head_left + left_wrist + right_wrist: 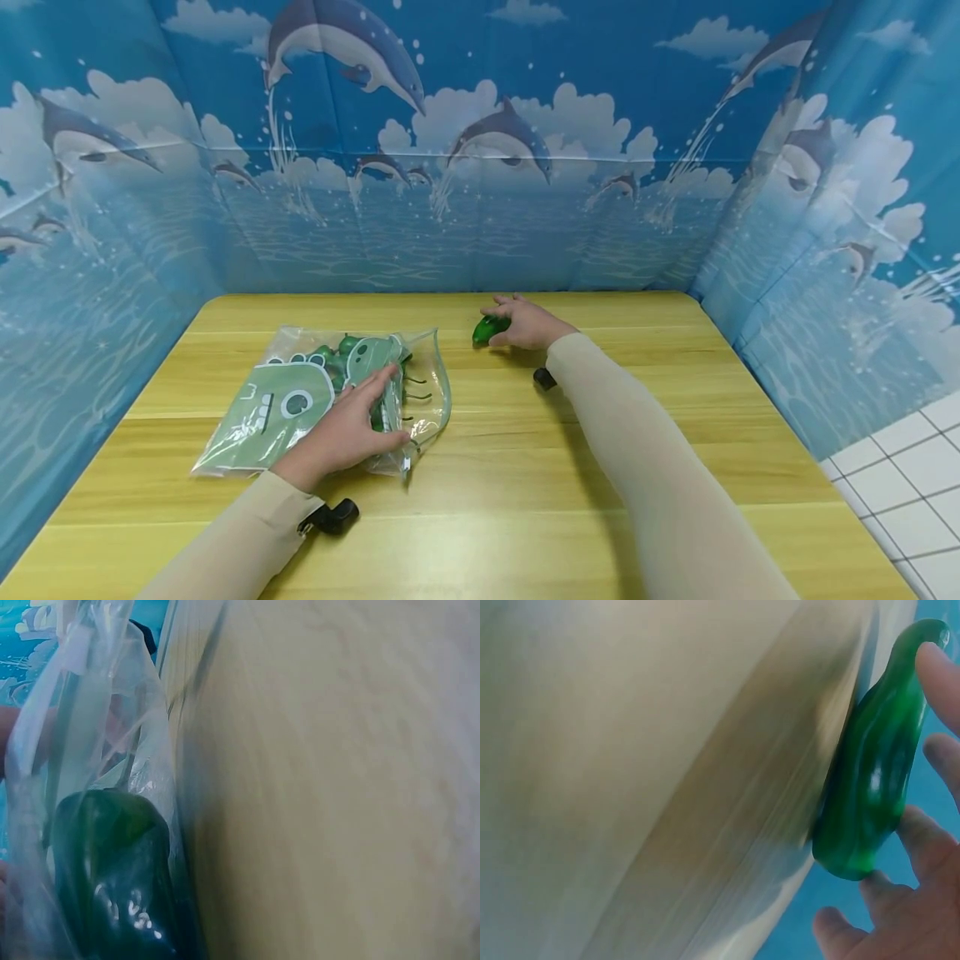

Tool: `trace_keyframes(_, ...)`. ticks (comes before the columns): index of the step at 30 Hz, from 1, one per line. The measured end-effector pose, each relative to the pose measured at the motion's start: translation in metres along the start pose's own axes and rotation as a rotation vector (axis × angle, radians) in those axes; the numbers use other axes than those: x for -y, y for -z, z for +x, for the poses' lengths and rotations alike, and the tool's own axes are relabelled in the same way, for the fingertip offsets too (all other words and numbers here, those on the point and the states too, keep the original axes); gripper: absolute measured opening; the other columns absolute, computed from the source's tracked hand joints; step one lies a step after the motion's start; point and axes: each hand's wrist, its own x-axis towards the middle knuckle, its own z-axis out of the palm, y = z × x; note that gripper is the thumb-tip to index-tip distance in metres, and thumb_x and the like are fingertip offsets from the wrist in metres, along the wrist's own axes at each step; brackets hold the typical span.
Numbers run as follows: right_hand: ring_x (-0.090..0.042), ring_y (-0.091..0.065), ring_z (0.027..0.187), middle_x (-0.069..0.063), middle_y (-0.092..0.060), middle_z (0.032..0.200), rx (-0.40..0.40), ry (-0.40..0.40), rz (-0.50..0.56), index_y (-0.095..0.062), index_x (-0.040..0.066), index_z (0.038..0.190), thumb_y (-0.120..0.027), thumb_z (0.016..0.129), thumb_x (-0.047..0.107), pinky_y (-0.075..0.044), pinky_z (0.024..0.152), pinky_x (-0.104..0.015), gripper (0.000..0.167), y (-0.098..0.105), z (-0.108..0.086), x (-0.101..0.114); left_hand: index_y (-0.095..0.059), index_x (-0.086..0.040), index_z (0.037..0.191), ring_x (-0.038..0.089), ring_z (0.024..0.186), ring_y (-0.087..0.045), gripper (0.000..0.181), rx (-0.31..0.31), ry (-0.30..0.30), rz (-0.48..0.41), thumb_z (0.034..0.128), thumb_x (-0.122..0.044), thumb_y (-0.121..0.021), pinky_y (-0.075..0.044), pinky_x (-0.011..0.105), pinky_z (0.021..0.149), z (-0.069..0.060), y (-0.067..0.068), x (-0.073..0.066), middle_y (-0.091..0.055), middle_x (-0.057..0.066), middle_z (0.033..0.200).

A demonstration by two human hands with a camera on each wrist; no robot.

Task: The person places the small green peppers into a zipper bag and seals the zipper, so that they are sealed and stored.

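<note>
My left hand (348, 429) rests on a clear plastic bag (258, 417) printed with a green cartoon face, its thumb and fingers spread. Through the plastic, several green vegetables or fruits show, some with thin dark stems. The left wrist view shows a glossy dark green pepper (112, 870) inside the bag. Farther back, my right hand (528, 323) is over a single shiny green pepper (877, 769) lying on the table. Its thumb is by the narrow end, and loosely spread fingers (926, 844) touch or nearly touch the blunt end.
The yellow wood-grain table (487, 517) meets a blue dolphin-print curtain (480, 217) at the back and sides. White floor tiles (911, 492) appear at the right. A black wrist mount (337, 517) sits under the left sleeve, another (545, 379) under the right.
</note>
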Motion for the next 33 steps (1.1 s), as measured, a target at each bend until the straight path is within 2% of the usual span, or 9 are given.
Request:
trace_keyframes(9,-0.040,0.006,0.165,-0.005,-0.014,0.179,-0.004,0.000,-0.013,-0.050,0.025,0.159,-0.077,0.098,0.033,-0.015,0.130,-0.067,0.067,-0.0026,-0.0008,0.0003,-0.023,-0.013,0.169,0.038,0.162,-0.021,0.108,-0.011,-0.016,-0.008,0.0838,-0.037,-0.085,-0.003,0.065,0.131,0.0004,-0.0015,0.0028,-0.028,0.012,0.174)
trace_keyframes(17,-0.042,-0.002,0.165,-0.008,-0.020,0.177,-0.032,-0.015,-0.075,-0.054,0.024,0.156,-0.074,0.099,0.030,-0.018,0.130,-0.064,0.061,-0.0031,-0.0008,0.0018,-0.023,-0.014,0.170,0.039,0.162,-0.021,0.107,-0.005,-0.006,-0.013,0.0844,-0.035,-0.085,-0.002,0.064,0.132,-0.0007,-0.0003,0.0003,-0.026,0.013,0.174)
trace_keyframes(21,-0.040,-0.015,0.164,-0.010,-0.026,0.175,-0.049,-0.026,-0.090,-0.055,0.024,0.155,-0.073,0.100,0.028,-0.025,0.130,-0.061,0.058,-0.0033,0.0005,0.0027,-0.023,-0.015,0.170,0.039,0.162,-0.021,0.106,-0.004,0.000,-0.018,0.0848,-0.035,-0.084,-0.002,0.064,0.132,-0.0009,0.0005,-0.0014,-0.026,0.014,0.174)
trace_keyframes(24,-0.038,-0.033,0.158,-0.012,-0.038,0.169,-0.057,-0.031,-0.108,-0.056,0.024,0.155,-0.072,0.101,0.028,-0.036,0.126,-0.057,0.056,-0.0041,0.0017,0.0028,-0.023,-0.015,0.169,0.039,0.162,-0.021,0.106,-0.003,-0.001,-0.012,0.0849,-0.035,-0.084,-0.002,0.064,0.132,-0.0010,0.0005,-0.0014,-0.026,0.014,0.174)
trace_keyframes(27,-0.036,-0.043,0.151,-0.012,-0.046,0.163,-0.059,-0.045,-0.128,-0.056,0.025,0.155,-0.071,0.102,0.028,-0.042,0.122,-0.055,0.055,-0.0054,0.0023,0.0011,-0.023,-0.015,0.169,0.039,0.162,-0.021,0.106,-0.002,-0.001,-0.008,0.0849,-0.035,-0.085,-0.002,0.064,0.132,-0.0010,0.0003,-0.0012,-0.026,0.014,0.174)
trace_keyframes(33,-0.035,-0.046,0.147,-0.011,-0.050,0.160,-0.062,-0.061,-0.079,-0.056,0.026,0.154,-0.072,0.102,0.027,-0.044,0.119,-0.054,0.055,-0.0081,0.0021,-0.0025,-0.023,-0.016,0.170,0.039,0.162,-0.021,0.107,-0.003,0.001,-0.006,0.0849,-0.036,-0.085,-0.002,0.064,0.132,-0.0007,-0.0005,0.0003,-0.026,0.013,0.174)
